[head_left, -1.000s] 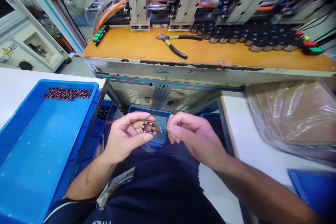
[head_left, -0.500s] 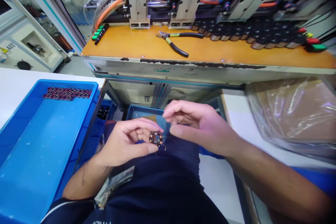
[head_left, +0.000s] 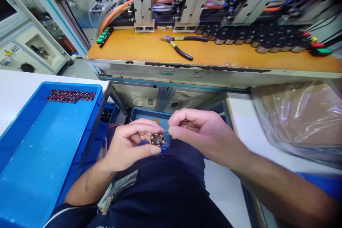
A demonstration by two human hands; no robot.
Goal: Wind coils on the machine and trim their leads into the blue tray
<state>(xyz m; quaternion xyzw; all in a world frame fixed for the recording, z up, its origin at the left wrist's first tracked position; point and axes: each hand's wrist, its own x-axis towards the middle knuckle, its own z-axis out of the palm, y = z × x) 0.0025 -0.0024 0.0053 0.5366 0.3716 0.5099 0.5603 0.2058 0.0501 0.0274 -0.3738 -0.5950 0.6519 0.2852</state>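
My left hand [head_left: 130,144] pinches a small round wound coil ring [head_left: 157,139], copper and dark, between thumb and fingers above my lap. My right hand [head_left: 197,131] is closed in a pinch right beside the ring, its thumb and forefinger gripping a thin wire lead [head_left: 166,131] that comes off the coil. Both hands hover over my dark trousers, in front of a small blue bin [head_left: 144,114] under the bench.
A large blue tray [head_left: 40,149] at left holds a row of several finished coils [head_left: 71,96] at its far end. Pliers [head_left: 177,44] lie on the orange bench [head_left: 213,55] below the winding machine. A plastic-covered carton [head_left: 299,117] sits on the white table at right.
My right hand rose away from the coil, then came back down and pinched the wire lead next to the ring. My left hand kept hold of the coil, shifting slightly lower.
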